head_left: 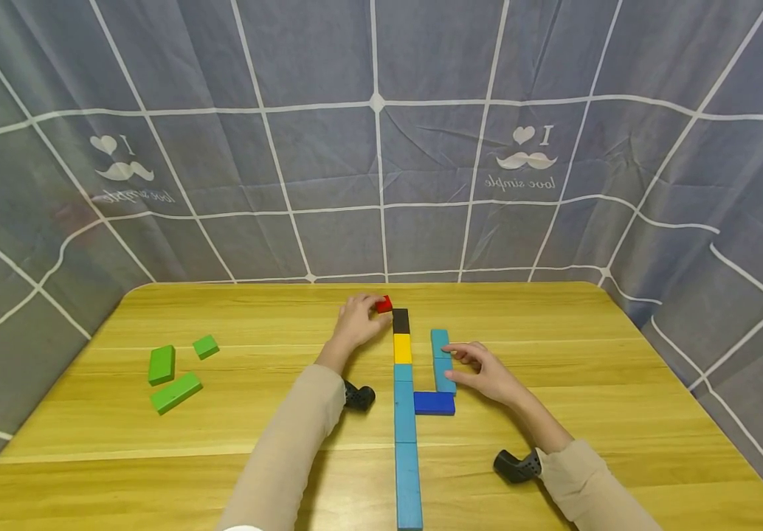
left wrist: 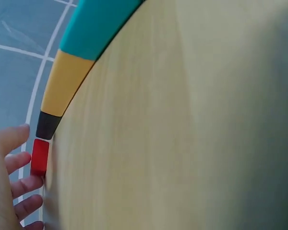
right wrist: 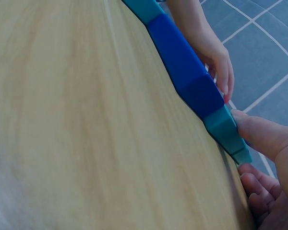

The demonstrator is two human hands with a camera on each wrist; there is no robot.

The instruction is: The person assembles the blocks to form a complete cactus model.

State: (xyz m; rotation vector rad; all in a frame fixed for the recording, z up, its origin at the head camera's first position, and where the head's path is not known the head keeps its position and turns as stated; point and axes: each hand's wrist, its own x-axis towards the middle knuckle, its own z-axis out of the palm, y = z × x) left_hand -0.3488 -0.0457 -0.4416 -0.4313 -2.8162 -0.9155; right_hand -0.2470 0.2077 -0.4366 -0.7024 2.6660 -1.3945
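Observation:
My left hand (head_left: 356, 321) is at the far end of a row of blocks, its fingertips at a small red block (head_left: 385, 304) and its thumb apart from it. In the left wrist view, the red block (left wrist: 40, 157) stands just past the black block (left wrist: 48, 125). My right hand (head_left: 488, 375) reaches over two light blue blocks (head_left: 444, 375) lying end to end, with thumb and index fingertip right at them. A dark blue block (head_left: 434, 403) lies crosswise between these and the long row, where a yellow block (head_left: 402, 349) follows the black one.
Several light blue blocks (head_left: 408, 483) form the near part of the row. Green blocks (head_left: 176, 392) lie loose at the left of the wooden table (head_left: 275, 317). A grey curtain (head_left: 328, 162) with white lines hangs behind the far edge.

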